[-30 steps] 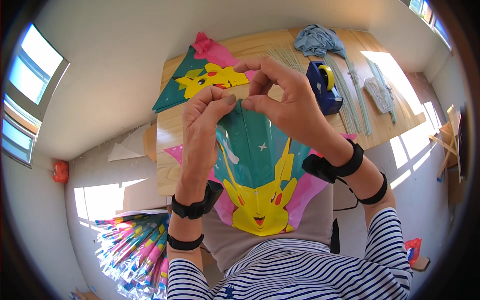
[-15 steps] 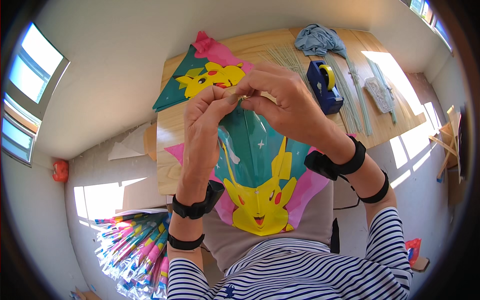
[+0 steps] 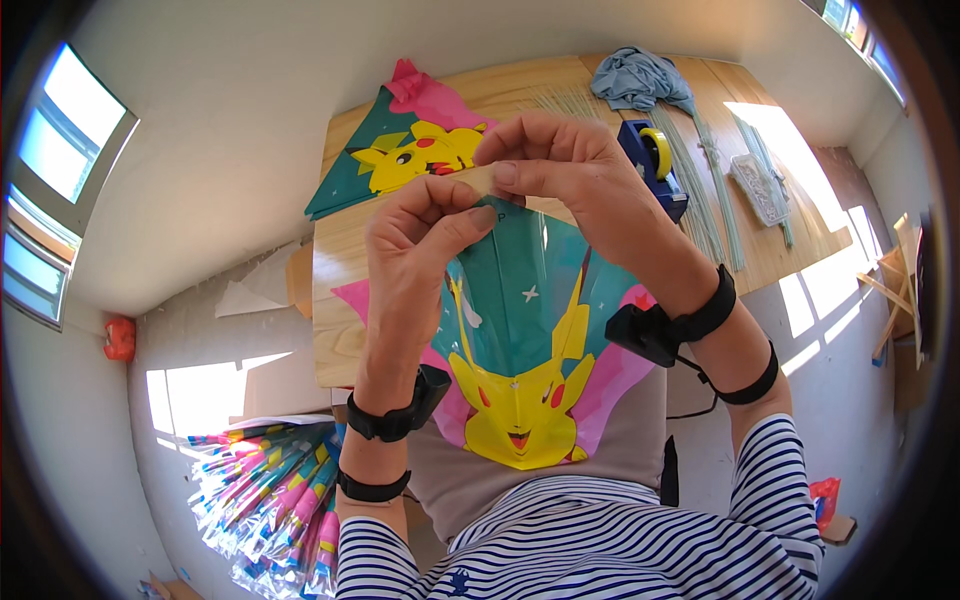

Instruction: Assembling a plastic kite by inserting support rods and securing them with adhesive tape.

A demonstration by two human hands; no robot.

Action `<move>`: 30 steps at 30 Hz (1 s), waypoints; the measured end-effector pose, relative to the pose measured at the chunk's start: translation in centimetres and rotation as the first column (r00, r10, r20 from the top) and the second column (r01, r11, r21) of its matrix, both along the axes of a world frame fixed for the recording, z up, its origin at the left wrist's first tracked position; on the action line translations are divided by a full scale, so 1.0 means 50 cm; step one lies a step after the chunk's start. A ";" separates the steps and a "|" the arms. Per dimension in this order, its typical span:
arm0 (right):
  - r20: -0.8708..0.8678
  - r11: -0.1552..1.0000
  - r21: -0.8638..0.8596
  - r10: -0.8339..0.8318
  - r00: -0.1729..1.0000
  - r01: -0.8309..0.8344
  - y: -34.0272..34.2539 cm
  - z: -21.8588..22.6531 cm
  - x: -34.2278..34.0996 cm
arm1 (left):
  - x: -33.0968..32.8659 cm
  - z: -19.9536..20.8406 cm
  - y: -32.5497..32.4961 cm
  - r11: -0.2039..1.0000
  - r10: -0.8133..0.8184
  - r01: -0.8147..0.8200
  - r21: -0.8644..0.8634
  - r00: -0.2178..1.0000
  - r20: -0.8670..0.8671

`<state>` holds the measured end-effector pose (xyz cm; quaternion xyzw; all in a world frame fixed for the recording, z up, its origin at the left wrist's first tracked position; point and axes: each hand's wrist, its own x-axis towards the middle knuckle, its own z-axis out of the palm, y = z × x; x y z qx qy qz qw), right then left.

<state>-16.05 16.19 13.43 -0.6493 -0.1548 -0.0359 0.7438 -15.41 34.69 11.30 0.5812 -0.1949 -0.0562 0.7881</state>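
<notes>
A plastic kite [image 3: 520,300] printed with a yellow cartoon character on green and pink drapes from the table edge over my lap. Its narrow green tip is pinched between the thumb and curled fingers of my left hand [image 3: 425,225]. Just above that tip, my right hand [image 3: 575,175] has its thumb and forefinger pressed together; whatever is between them is too small to make out. The fingertips of both hands are close to each other. A second kite [image 3: 420,155] with the same print lies on the table beyond my left hand.
On the wooden table [image 3: 345,270], a blue tape dispenser [image 3: 640,165] with yellow tape stands right of my hand. Thin pale rods [image 3: 690,190], a clear box of small parts [image 3: 758,188] and a blue-grey cloth [image 3: 640,78] lie around it. Packed kites [image 3: 270,500] are heaped at lower left.
My right hand has shifted slightly up, and its fingertips have come apart from my left ones. More of the kite's green tip shows, and its right side is spread a little wider.
</notes>
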 end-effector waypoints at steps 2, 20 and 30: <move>0.021 1.000 -0.004 0.004 1.000 -0.004 0.002 0.000 0.005 | 0.001 -0.002 0.001 1.000 0.003 -0.003 -0.003 1.000 -0.009; -0.032 0.995 -0.104 0.000 1.000 -0.003 0.003 0.004 0.010 | -0.007 -0.010 -0.009 0.999 0.017 -0.013 -0.050 0.996 0.084; -0.129 0.996 -0.082 0.010 0.992 -0.020 0.002 0.010 0.007 | -0.010 -0.002 -0.008 1.000 0.028 -0.028 -0.007 0.993 0.116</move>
